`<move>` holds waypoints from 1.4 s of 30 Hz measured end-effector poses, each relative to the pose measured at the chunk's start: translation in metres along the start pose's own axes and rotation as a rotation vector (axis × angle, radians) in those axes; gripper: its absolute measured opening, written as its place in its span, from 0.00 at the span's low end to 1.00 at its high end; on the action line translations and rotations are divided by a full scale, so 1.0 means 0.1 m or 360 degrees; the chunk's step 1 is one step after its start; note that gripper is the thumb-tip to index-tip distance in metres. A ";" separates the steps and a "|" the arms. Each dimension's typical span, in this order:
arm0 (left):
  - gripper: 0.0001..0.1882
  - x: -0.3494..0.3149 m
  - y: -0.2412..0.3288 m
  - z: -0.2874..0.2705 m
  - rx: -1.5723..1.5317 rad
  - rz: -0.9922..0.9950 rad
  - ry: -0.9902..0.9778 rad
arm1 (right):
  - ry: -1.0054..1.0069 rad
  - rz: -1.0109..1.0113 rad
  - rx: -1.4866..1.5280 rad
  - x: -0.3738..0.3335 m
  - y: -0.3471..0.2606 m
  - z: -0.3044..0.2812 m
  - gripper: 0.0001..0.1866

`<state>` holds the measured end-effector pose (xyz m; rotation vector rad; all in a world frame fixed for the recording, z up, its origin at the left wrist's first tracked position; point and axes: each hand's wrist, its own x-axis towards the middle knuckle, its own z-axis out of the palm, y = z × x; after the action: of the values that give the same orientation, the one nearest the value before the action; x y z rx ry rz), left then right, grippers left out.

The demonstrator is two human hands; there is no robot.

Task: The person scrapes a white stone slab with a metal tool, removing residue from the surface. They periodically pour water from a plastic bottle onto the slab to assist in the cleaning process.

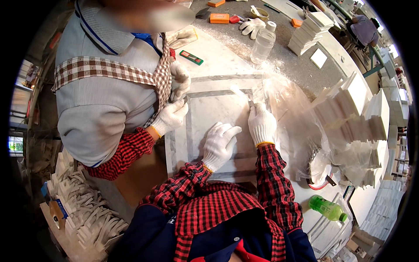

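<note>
A square marble panel (218, 111) with white and grey bands lies on the worktable in front of me. My left hand (220, 146), in a white knit glove, rests on its lower middle with the fingers apart and nothing seen in them. Near the panel's right side, my gloved right hand (262, 125) is closed on a small thin blade-like tool (251, 104), whose tip shows above the fingers. Its exact kind is too small to make out. A bright white strip (238, 91) shows on the panel just beyond it. At the left edge are a co-worker's gloved hands (171, 117).
Crumpled clear plastic sheeting (290, 113) borders the panel on the right, before stacked white tiles (345, 105). A clear bottle (263, 43), orange boxes (219, 18) and a loose glove (252, 28) lie beyond. A green bottle (327, 208) lies near right; stone strips (89, 205) fill the lower left.
</note>
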<state>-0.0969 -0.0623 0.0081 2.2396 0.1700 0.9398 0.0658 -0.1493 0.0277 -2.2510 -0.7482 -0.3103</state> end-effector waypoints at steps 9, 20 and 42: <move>0.19 -0.01 -0.01 -0.01 -0.0009 0.0011 -0.0012 | 0.0096 -0.0033 -0.0222 -0.10 0.00 0.17 0.09; 0.17 -0.01 0.01 -0.05 0.0043 -0.0010 -0.0114 | 0.0254 0.0450 0.0077 -0.05 -0.04 0.17 0.14; 0.18 -0.02 0.03 -0.06 0.0020 0.0035 -0.0033 | -0.0182 0.0161 -0.0062 -0.02 -0.15 -0.07 0.19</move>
<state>-0.1027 -0.0621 0.0120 2.2661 0.1423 0.9290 0.0555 -0.1466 0.0402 -2.3500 -0.6891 -0.1501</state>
